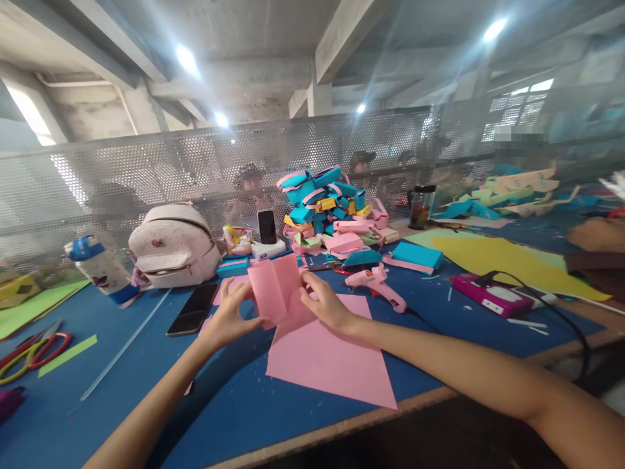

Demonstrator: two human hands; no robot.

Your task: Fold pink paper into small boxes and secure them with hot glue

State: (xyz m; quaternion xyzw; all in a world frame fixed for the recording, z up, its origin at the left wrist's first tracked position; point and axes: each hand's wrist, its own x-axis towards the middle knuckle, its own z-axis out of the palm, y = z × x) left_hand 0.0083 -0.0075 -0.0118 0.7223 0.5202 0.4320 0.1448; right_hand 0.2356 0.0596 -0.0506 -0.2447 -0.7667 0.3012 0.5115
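Head view: a folded pink paper piece (266, 294) is held up between the two hands, over the far part of a flat pink sheet (329, 361) that lies on the blue surface (219, 417). The left hand (232, 311) takes the piece at its left side, thumb along the lower edge and fingers bent behind the upright panel, in what appears to be a loose pinch. The right hand (325, 303) is curled at the right side, its thumb and fingertips apparently pinching the edge; the exact contact behind the paper cannot be told. A crease divides the visible panels, which stand at an angle to each other. Judged by appearance, the material is thin card or stout paper: very light, stiff enough to keep its folds, yet easily dented or bent, and not notably slippery. The sounder places to take hold would be the side edges and the crease, with light fingertip pressure; squeezing the middle of a panel could buckle it. Right of the right hand lies a pink glue gun (374, 280); left of the left hand, a dark phone (193, 311). Beyond the hands rises a pile of folded paper pieces (319, 212).
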